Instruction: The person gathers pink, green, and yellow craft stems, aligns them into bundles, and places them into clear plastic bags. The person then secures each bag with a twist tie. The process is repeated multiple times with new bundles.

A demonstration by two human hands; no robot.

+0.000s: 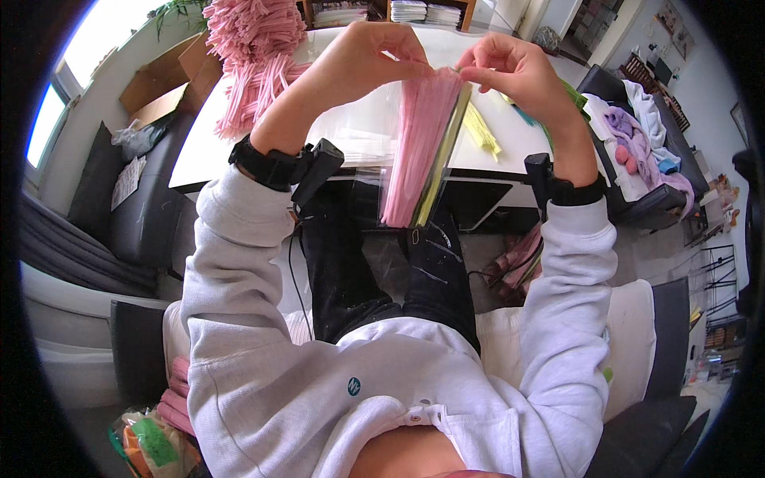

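Note:
A clear plastic bag (389,128) hangs upright in front of me, over the table's near edge. Inside it stand a bundle of pink chenille stems (415,149) and a thinner strip of yellow and dark green stems (441,164) along its right side. My left hand (382,54) pinches the bag's top left corner between thumb and fingers. At the top right corner, my right hand (508,69) grips the bag the same way. Behind the bag, some loose yellow stems (481,131) lie on the white table (514,152).
A tall heap of pink stems (257,36) is piled on the table's left. Flat clear bags (361,146) lie near the front edge. Green stems (572,95) are at the right. A dark sofa (651,197) with clothes stands beyond. More wrapped bundles (517,260) sit under the table.

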